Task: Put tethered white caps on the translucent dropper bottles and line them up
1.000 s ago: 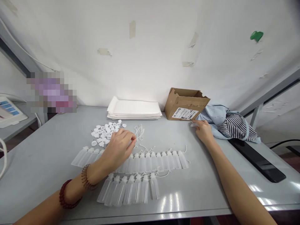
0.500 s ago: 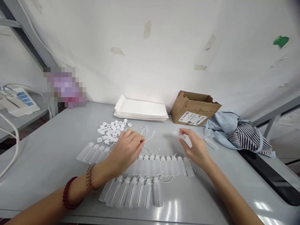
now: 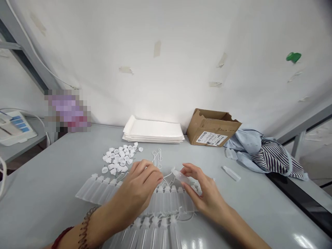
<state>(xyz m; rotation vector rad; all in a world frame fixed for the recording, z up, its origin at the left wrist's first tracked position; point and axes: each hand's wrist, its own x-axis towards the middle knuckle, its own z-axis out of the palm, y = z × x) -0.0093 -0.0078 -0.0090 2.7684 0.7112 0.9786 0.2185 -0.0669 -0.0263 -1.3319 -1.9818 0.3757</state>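
Observation:
My right hand [image 3: 198, 185] pinches a small translucent plastic bottle [image 3: 181, 177] between thumb and fingers, its neck pointing left. My left hand [image 3: 144, 185] is closed with fingertips together on a thin white plastic strap [image 3: 169, 173], whose far end is by the bottle's neck. The grip itself is hidden behind the fingers. Below both hands, a row of similar bottles [image 3: 166, 202] lies side by side, some with white straps at the necks. A nearer row [image 3: 146, 233] is partly cut off by the lower frame edge. More bottles [image 3: 97, 190] lie left of my left hand.
Loose white caps [image 3: 120, 157] are heaped at the left. White straps with loops [image 3: 158, 155] lie behind my hands. Farther back are white padded envelopes [image 3: 155, 129] and an open cardboard box [image 3: 212, 129]. At right are a loose bottle [image 3: 231, 173] and striped cloth [image 3: 277, 157].
My right hand has brought the bottle leftward and down, close to my left hand and the strap's end. The view has tilted up slightly, so the table sits lower.

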